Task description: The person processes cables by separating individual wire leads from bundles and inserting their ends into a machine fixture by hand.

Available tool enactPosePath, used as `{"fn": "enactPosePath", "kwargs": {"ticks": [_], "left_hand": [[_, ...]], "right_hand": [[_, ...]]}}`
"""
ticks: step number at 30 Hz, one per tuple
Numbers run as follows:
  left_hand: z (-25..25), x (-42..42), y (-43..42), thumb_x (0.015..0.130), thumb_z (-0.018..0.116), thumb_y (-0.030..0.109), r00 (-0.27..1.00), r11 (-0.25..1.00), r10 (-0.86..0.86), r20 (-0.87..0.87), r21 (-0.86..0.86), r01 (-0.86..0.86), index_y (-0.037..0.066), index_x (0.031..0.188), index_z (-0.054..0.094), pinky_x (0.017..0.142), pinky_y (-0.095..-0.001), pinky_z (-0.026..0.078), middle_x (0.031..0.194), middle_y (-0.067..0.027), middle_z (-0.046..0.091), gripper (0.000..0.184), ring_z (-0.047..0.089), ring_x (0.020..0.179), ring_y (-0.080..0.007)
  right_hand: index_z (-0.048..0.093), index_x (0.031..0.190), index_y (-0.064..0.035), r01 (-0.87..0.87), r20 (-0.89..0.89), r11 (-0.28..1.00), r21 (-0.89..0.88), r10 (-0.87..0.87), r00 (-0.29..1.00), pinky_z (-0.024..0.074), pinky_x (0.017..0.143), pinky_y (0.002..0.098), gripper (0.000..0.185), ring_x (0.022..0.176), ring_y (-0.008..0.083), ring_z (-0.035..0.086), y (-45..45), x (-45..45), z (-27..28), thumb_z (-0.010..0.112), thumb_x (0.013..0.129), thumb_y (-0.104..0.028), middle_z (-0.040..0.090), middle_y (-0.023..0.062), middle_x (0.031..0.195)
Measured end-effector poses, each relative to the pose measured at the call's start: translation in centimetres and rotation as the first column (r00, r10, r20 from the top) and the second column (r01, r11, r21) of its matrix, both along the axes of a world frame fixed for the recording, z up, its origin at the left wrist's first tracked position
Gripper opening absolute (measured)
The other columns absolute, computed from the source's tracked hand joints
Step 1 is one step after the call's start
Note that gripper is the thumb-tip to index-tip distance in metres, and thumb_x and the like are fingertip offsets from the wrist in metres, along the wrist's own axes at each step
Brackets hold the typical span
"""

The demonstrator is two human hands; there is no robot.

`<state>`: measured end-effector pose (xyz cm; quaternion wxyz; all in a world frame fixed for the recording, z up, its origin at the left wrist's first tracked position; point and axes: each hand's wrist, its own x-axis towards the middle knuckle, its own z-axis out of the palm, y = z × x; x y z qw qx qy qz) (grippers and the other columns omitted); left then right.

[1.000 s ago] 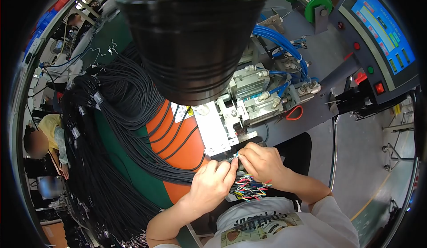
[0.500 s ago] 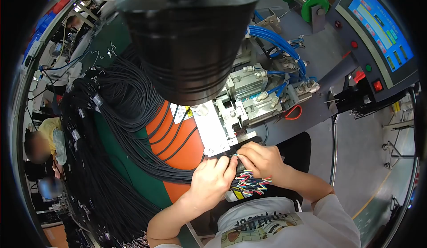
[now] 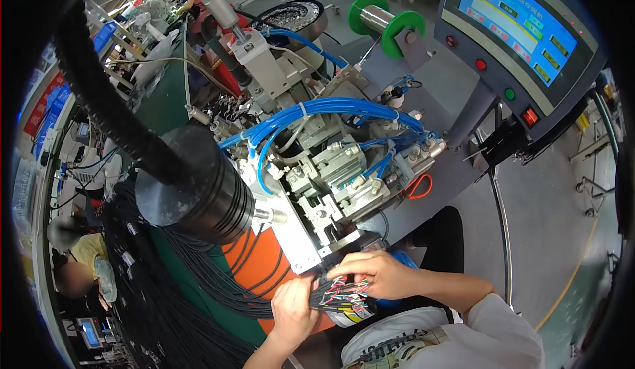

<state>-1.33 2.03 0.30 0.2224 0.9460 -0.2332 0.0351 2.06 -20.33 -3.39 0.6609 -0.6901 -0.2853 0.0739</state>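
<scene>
My left hand (image 3: 293, 308) is closed around a bundle of black cables (image 3: 319, 296) in front of the machine, its thumb side toward the cable ends. My right hand (image 3: 382, 274) reaches in from the right, fingers curled over the stripped ends, where short coloured wires (image 3: 344, 293) in red, green, white and other colours fan out. Its fingertips press on the bundle close to my left hand; what exactly lies between them is partly hidden. Just beyond both hands is the pale metal plate (image 3: 299, 253) of a machine with clamps and cylinders (image 3: 331, 213).
A black lamp (image 3: 192, 190) on a flexible arm overhangs the left side. Long black cables (image 3: 142, 289) cover the green mat and orange sheet (image 3: 271, 273). Blue hoses (image 3: 331, 106), a green spool (image 3: 407, 35), red-handled tool (image 3: 419, 187) and control screen (image 3: 519, 21) stand beyond. A co-worker sits at left.
The view has shifted, so the lamp sits further left and more of the machine shows. My hands have moved from a pinch at one cable end by the plate to the bundle.
</scene>
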Motion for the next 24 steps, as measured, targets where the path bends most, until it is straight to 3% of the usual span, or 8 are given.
{"fn": "enactPosePath", "kwargs": {"ticks": [2, 4, 5, 6, 11, 17, 21, 24], "left_hand": [[0.4, 0.0, -0.3, 0.063, 0.069, -0.006, 0.995, 0.986, -0.008, -0.101, -0.165, -0.009, -0.002, 0.105, 0.062, 0.070, -0.0394, 0.049, 0.081, -0.0136, 0.061, 0.043, 0.063, 0.075, -0.0311], [0.8, 0.2, -0.2, 0.061, 0.075, -0.001, 0.996, 0.965, -0.058, -0.071, -0.259, 0.038, -0.002, 0.100, 0.061, 0.065, -0.0394, 0.051, 0.079, -0.0138, 0.062, 0.042, 0.063, 0.069, -0.0321], [0.5, 0.1, 0.0, 0.061, 0.077, 0.001, 0.996, 0.958, -0.071, -0.052, -0.282, 0.054, -0.002, 0.100, 0.061, 0.063, -0.0392, 0.051, 0.078, -0.0137, 0.062, 0.043, 0.063, 0.067, -0.0322], [0.3, -0.1, 0.2, 0.060, 0.079, 0.003, 0.996, 0.950, -0.082, -0.031, -0.305, 0.068, -0.002, 0.100, 0.061, 0.061, -0.0390, 0.051, 0.077, -0.0137, 0.062, 0.044, 0.063, 0.065, -0.0323], [-0.2, -0.5, -0.1, 0.060, 0.083, 0.016, 0.985, 0.969, -0.107, 0.136, -0.206, 0.134, -0.002, 0.105, 0.062, 0.057, -0.0358, 0.049, 0.078, -0.0138, 0.063, 0.053, 0.063, 0.063, -0.0295], [0.3, 0.5, -0.9, 0.061, 0.081, 0.009, 0.998, 0.927, -0.057, -0.018, -0.373, 0.046, -0.001, 0.103, 0.064, 0.063, -0.0355, 0.053, 0.084, -0.0131, 0.066, 0.047, 0.067, 0.072, -0.0300], [0.1, 0.6, -1.0, 0.061, 0.080, 0.004, 0.998, 0.923, -0.034, -0.051, -0.385, 0.011, -0.001, 0.098, 0.063, 0.062, -0.0356, 0.052, 0.083, -0.0128, 0.066, 0.041, 0.066, 0.070, -0.0296], [-0.1, 0.6, -1.1, 0.061, 0.079, 0.004, 0.999, 0.928, -0.030, -0.032, -0.372, 0.015, 0.000, 0.097, 0.062, 0.061, -0.0364, 0.051, 0.082, -0.0123, 0.065, 0.040, 0.065, 0.068, -0.0296]], "right_hand": [[0.071, 0.111, -0.0072, -0.022, 0.079, 0.994, 0.108, 0.013, 0.997, 0.0433, 0.059, 0.0207, 0.029, 0.062, 0.0046, 0.051, 0.8, 0.1, -0.9, 0.073, 0.082, -0.003, 0.065, 0.0027, 0.093], [0.071, 0.109, -0.0054, -0.053, -0.239, 0.996, 0.071, 0.068, 0.969, 0.0447, 0.060, 0.0211, 0.025, 0.066, 0.0040, 0.056, 0.2, 0.1, -0.2, 0.072, 0.085, -0.004, 0.066, 0.0032, 0.094], [0.069, 0.112, -0.0028, -0.089, -0.277, 0.992, 0.087, 0.110, 0.955, 0.0448, 0.059, 0.0198, 0.025, 0.070, 0.0025, 0.059, 0.0, 0.2, -0.4, 0.071, 0.087, -0.004, 0.066, 0.0040, 0.094], [0.065, 0.116, 0.0001, -0.078, -0.448, 0.978, 0.193, 0.159, 0.880, 0.0449, 0.059, 0.0187, 0.029, 0.072, 0.0023, 0.060, 0.0, 0.0, 0.5, 0.070, 0.088, -0.003, 0.065, 0.0055, 0.095], [0.064, 0.115, 0.0003, -0.015, -0.254, 0.990, 0.140, 0.051, 0.966, 0.0436, 0.057, 0.0182, 0.026, 0.066, 0.0025, 0.056, 0.9, -0.7, -0.8, 0.067, 0.090, -0.005, 0.063, 0.0060, 0.101], [0.064, 0.116, -0.0002, 0.139, -0.034, 0.985, 0.103, -0.136, 0.990, 0.0479, 0.061, 0.0203, 0.024, 0.072, 0.0054, 0.061, 1.6, -0.5, -0.5, 0.064, 0.094, -0.009, 0.065, 0.0053, 0.094], [0.062, 0.115, 0.0047, 0.072, -0.615, 0.936, 0.344, 0.167, 0.771, 0.0486, 0.058, 0.0215, 0.021, 0.069, 0.0092, 0.063, 0.6, -0.4, 0.2, 0.058, 0.095, 0.001, 0.064, 0.0095, 0.094], [0.061, 0.122, -0.0002, 0.035, -0.676, 0.945, 0.326, 0.207, 0.708, 0.0411, 0.054, 0.0159, 0.026, 0.068, 0.0033, 0.060, 0.5, -0.1, 0.1, 0.061, 0.097, -0.010, 0.067, 0.0045, 0.089]]}}
